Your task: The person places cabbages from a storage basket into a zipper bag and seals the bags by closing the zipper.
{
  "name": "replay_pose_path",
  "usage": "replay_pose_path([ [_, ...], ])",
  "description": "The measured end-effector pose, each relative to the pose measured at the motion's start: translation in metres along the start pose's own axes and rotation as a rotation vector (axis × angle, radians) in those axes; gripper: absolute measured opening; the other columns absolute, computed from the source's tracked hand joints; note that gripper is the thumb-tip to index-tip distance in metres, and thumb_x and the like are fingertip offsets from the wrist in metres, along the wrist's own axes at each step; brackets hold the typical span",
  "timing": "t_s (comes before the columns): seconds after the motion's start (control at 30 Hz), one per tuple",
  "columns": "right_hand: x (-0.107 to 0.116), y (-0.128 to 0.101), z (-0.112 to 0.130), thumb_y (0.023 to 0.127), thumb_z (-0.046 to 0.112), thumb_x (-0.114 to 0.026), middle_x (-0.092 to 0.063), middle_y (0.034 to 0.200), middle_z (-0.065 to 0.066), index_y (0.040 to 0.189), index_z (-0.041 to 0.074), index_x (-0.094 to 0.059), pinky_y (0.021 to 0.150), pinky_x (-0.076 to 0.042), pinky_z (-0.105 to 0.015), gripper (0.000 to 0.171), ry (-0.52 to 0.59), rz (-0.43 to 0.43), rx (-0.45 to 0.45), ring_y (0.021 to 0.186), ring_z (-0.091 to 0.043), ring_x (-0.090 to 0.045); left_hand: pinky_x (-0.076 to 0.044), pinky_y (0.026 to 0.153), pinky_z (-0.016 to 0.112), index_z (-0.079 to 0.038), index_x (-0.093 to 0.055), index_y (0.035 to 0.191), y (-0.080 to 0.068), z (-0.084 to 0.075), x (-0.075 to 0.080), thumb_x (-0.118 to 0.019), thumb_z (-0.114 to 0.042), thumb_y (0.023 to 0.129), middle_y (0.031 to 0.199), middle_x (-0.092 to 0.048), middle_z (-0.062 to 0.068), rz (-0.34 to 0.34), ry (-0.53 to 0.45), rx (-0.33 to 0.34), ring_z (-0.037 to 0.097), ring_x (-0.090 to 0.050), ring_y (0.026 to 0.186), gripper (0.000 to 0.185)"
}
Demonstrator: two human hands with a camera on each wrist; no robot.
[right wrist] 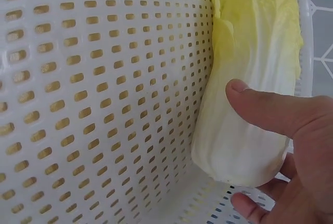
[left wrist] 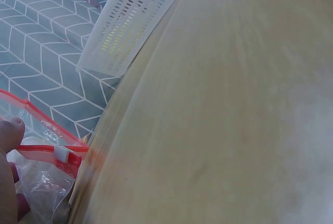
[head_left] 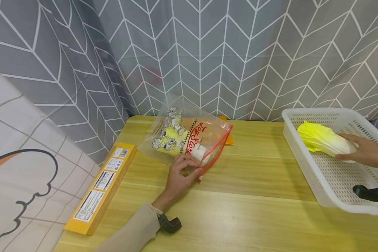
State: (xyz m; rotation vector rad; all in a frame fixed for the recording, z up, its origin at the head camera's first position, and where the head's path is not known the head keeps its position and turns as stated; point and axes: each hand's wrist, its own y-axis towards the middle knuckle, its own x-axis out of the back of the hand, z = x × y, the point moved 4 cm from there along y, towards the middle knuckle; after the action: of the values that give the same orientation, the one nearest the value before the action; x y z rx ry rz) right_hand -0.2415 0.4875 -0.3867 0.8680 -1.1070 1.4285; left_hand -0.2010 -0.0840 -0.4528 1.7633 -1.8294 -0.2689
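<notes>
Holds a plump head of napa cabbage [head_left: 321, 137], yellow at the leaves and white at the stem, inside a white perforated plastic basket [head_left: 305, 164], leafy end pointing away from the right hand [head_left: 366, 152]. Pinches the white base in that grip, thumb along one side, fingers curled about the other. Cannot tell whether lifted or resting on the basket's floor. Shows, well to the left on the yellowish wood-grained tabletop [head_left: 239, 213], a clear plastic zip bag [head_left: 193, 134] with red "Toy Story" print and a yellow-and-white item [head_left: 197, 152] visible inside. Pinches the bag with the left hand [head_left: 183, 173], beside the white slider [left wrist: 61, 154], red-edged mouth parted. Has a flat orange piece [head_left: 230, 139] partly hidden behind the bag and a long orange box with white labels [head_left: 104, 175] to its left. Ends, at the back, in a grey curtain with white chevron lines [head_left: 208, 52].
</notes>
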Motion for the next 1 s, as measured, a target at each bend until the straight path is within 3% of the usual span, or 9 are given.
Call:
replay_pose_path([
  [0.1,-0.001,-0.002,-0.002,0.091,0.038,-0.074,-0.016,0.145,-0.054,0.151,-0.015,-0.009,0.089,-0.033,-0.083,0.104,0.006,0.013,-0.009,0.115,-0.071,-0.032,-0.041,0.099,0.033,-0.014,-0.075,0.087,0.000,-0.001,0.000,-0.085,-0.013,0.082,0.105,-0.070,0.000,0.006,-0.004,0.008,0.018,-0.057,0.109,0.011],
  [0.23,0.000,-0.005,-0.002,0.096,0.046,-0.067,-0.018,0.143,-0.055,0.154,-0.010,-0.004,0.078,-0.047,-0.073,0.103,0.021,0.034,-0.032,0.110,-0.072,-0.040,-0.041,0.099,0.034,-0.014,-0.075,0.087,0.000,-0.001,-0.001,-0.085,-0.014,0.082,0.105,-0.070,0.000,0.007,-0.003,0.001,0.019,-0.057,0.109,0.011],
  [0.33,0.002,-0.006,-0.002,0.098,0.049,-0.062,-0.014,0.146,-0.054,0.156,-0.007,-0.002,0.074,-0.048,-0.069,0.100,0.029,0.043,-0.031,0.106,-0.073,-0.041,-0.042,0.098,0.033,-0.015,-0.075,0.087,0.000,-0.001,0.000,-0.085,-0.013,0.082,0.104,-0.071,0.001,0.001,0.003,-0.008,0.019,-0.058,0.108,0.011],
  [0.57,0.004,-0.008,-0.007,0.100,0.056,-0.053,-0.005,0.152,-0.051,0.159,0.004,0.002,0.078,-0.041,-0.078,0.096,0.081,-0.001,-0.088,0.110,-0.075,-0.037,-0.042,0.098,0.033,-0.014,-0.075,0.087,0.000,-0.001,0.001,-0.085,-0.013,0.081,0.104,-0.070,0.000,0.004,0.006,0.002,0.018,-0.058,0.108,0.011],
  [0.67,0.004,-0.008,-0.007,0.101,0.056,-0.051,0.002,0.156,-0.046,0.160,0.006,0.004,0.081,-0.035,-0.082,0.095,0.098,-0.013,-0.087,0.118,-0.077,-0.029,-0.042,0.099,0.033,-0.013,-0.075,0.086,0.000,-0.001,0.001,-0.085,-0.012,0.081,0.104,-0.071,0.001,0.005,0.004,0.002,0.019,-0.058,0.108,0.011],
  [0.9,0.005,-0.012,-0.003,0.104,0.053,-0.047,0.013,0.160,-0.037,0.161,0.009,0.005,0.089,-0.019,-0.088,0.089,0.150,-0.046,-0.060,0.132,-0.078,0.002,-0.042,0.099,0.033,-0.013,-0.075,0.087,0.001,-0.002,0.001,-0.085,-0.011,0.081,0.104,-0.070,0.001,-0.005,0.000,-0.015,0.019,-0.058,0.108,0.012],
  [1.0,0.008,-0.014,-0.001,0.105,0.049,-0.047,0.011,0.161,-0.038,0.160,0.006,0.003,0.094,-0.015,-0.089,0.086,0.161,-0.075,-0.033,0.135,-0.076,0.004,-0.042,0.099,0.033,-0.013,-0.074,0.087,0.000,0.000,0.000,-0.084,-0.011,0.081,0.103,-0.070,0.001,-0.007,-0.005,-0.015,0.018,-0.058,0.108,0.012],
])
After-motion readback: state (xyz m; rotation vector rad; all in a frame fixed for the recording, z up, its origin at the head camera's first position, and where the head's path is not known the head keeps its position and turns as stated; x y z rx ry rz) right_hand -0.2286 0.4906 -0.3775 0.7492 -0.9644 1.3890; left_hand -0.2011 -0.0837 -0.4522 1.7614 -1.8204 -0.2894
